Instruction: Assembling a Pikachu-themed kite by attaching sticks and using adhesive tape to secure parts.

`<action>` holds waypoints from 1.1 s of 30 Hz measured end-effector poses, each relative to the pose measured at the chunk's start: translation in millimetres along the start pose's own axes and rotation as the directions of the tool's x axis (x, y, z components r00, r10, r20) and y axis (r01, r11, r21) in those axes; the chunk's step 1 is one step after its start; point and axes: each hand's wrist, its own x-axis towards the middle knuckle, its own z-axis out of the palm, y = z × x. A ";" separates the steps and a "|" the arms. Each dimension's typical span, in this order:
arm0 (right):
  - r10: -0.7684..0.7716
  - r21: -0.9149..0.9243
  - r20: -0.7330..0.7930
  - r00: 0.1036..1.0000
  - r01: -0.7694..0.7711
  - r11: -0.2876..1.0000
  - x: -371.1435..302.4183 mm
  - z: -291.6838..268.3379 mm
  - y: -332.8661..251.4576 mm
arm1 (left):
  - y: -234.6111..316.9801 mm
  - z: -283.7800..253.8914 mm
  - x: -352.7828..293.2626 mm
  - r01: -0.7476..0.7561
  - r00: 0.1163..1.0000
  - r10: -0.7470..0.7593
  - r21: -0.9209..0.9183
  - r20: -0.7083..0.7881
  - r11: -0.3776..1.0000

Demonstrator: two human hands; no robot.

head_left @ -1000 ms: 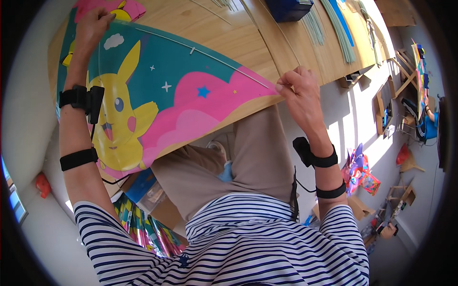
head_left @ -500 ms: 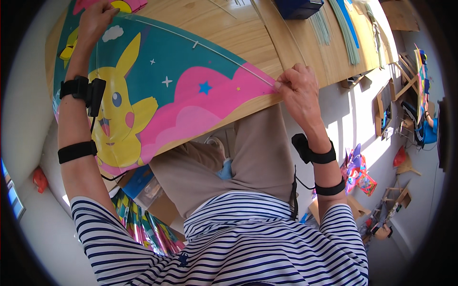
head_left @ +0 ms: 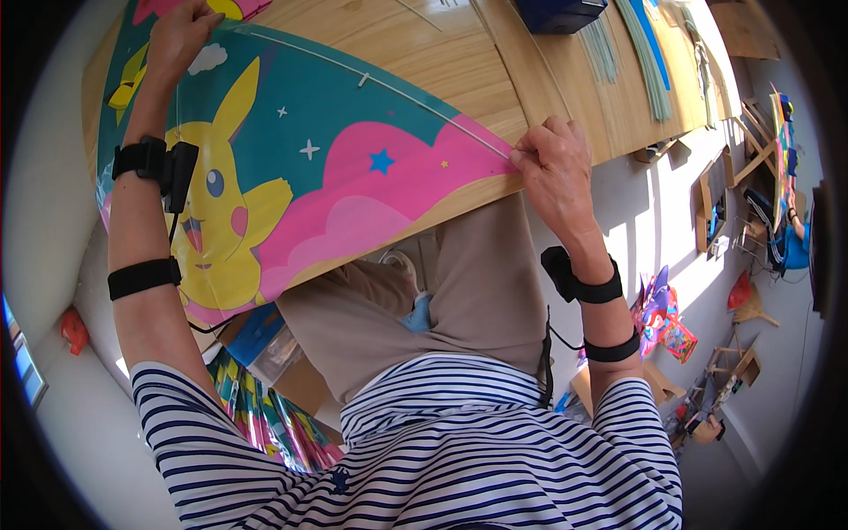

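Bright workshop, seen from above through a fisheye lens; pale wooden table (head_left: 424,62) across the top, white floor to the right scattered with small colourful kites and wooden frames (head_left: 733,203). On the table's far edge, a dark blue box (head_left: 556,13) and, beside it, a bundle of thin green and blue rods (head_left: 636,53).

Spread flat over the near part of the table, a large printed kite sheet (head_left: 336,159): teal sky with white stars, a pink cloud band with a blue star, a yellow cartoon animal with long ears at the left. Lower edge overhanging the table toward the lap. A thin pale spar (head_left: 389,88) curving along the sheet's upper edge from corner to corner.

Left hand (head_left: 181,35) at the far left corner of the sheet, fingers curled down and pinched on the corner where the spar ends. Black strap with a small device on the left wrist, a second black band further up the forearm.

Right hand (head_left: 552,172) at the pointed right tip of the sheet, at the table's edge, fingers bent and closed on the tip and the spar's end. Black bands on that wrist and forearm too.

Below, tan trousers, a navy-and-white striped shirt, and a stack of colourful folded kites (head_left: 256,415) on the floor at lower left.
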 end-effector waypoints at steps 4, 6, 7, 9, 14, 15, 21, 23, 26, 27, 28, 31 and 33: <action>-0.021 -0.026 -0.015 1.000 0.020 0.999 -0.5 1.0 0.4 | -1.5 3.2 1.2 0.003 1.000 -0.003 -0.005 -0.003 1.000; -0.025 -0.038 -0.022 0.999 0.024 0.999 -0.6 2.0 -0.6 | -2.6 3.9 2.6 0.017 1.000 -0.016 -0.033 0.023 0.999; -0.032 -0.048 -0.025 0.999 0.031 0.998 -0.3 2.9 -0.8 | -3.3 4.2 2.7 0.025 0.999 -0.024 -0.047 0.037 0.999; -0.046 -0.067 -0.033 0.998 0.044 0.997 -0.3 4.8 -0.7 | 0.1 4.1 0.2 0.012 1.000 -0.012 -0.007 0.021 1.000; -0.080 -0.141 -0.035 0.996 0.074 0.987 -2.2 6.5 -4.8 | -4.6 10.2 -5.6 0.016 1.000 -0.015 -0.077 0.016 0.997; -0.084 -0.144 -0.039 0.996 0.078 0.987 -2.0 7.6 -5.4 | 5.8 13.0 -6.7 0.014 1.000 -0.013 -0.077 0.014 0.997; -0.058 -0.141 -0.027 0.998 0.054 0.989 -1.0 5.4 -7.4 | 31.5 6.8 -17.2 -0.002 0.999 0.003 0.025 -0.035 1.000; -0.069 -0.129 -0.038 0.997 0.064 0.990 -0.3 6.4 -8.3 | 31.9 8.6 -18.5 0.008 0.999 -0.007 0.017 -0.046 1.000; -0.089 -0.126 -0.041 0.995 0.083 0.989 0.7 6.1 -9.2 | 29.6 8.7 -21.3 0.046 0.998 -0.045 0.013 -0.051 0.999; -0.091 -0.131 -0.046 0.995 0.085 0.988 0.5 6.1 -9.1 | 30.0 10.7 -20.7 0.057 0.997 -0.057 0.008 -0.049 0.998; -0.094 -0.135 -0.050 0.994 0.086 0.987 0.5 6.2 -9.3 | 29.9 12.2 -20.6 0.055 0.997 -0.055 0.004 -0.052 0.998; -0.091 -0.136 -0.051 0.995 0.083 0.987 1.0 6.3 -9.2 | 33.6 13.3 -21.0 0.068 0.997 -0.069 -0.018 -0.043 0.998; -0.096 -0.138 -0.053 0.994 0.088 0.987 1.0 6.3 -8.4 | 35.9 13.1 -21.2 0.107 0.994 -0.108 -0.044 -0.018 0.993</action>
